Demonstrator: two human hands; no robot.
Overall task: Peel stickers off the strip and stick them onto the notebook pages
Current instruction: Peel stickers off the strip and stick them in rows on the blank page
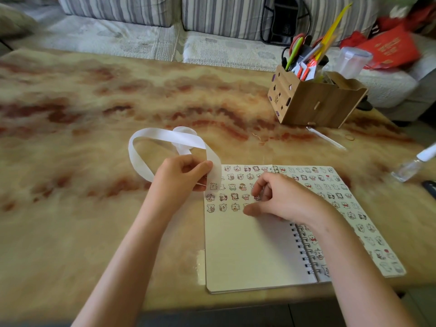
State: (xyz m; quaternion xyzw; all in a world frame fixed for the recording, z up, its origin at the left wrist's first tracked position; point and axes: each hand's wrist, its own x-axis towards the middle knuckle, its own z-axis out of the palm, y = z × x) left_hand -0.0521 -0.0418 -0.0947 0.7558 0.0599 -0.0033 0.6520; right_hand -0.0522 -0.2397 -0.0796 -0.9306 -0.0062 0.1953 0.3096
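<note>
An open spiral notebook [247, 251] lies at the table's near edge, its pages carrying rows of small cartoon stickers. My left hand [181, 175] grips a long white strip [165, 136] that loops up and away over the table. My right hand [280, 197] hovers over the left page with curled fingers and pinches a small sticker [256, 197] at the end of a sticker row. The right page is partly hidden by my right forearm.
A wooden organiser [313, 100] with scissors and pens stands at the back right. A clear pen [326, 138] lies before it, and a small clear bottle [412, 165] lies at the right edge. A striped sofa [212, 17] runs behind the marbled table [94, 102].
</note>
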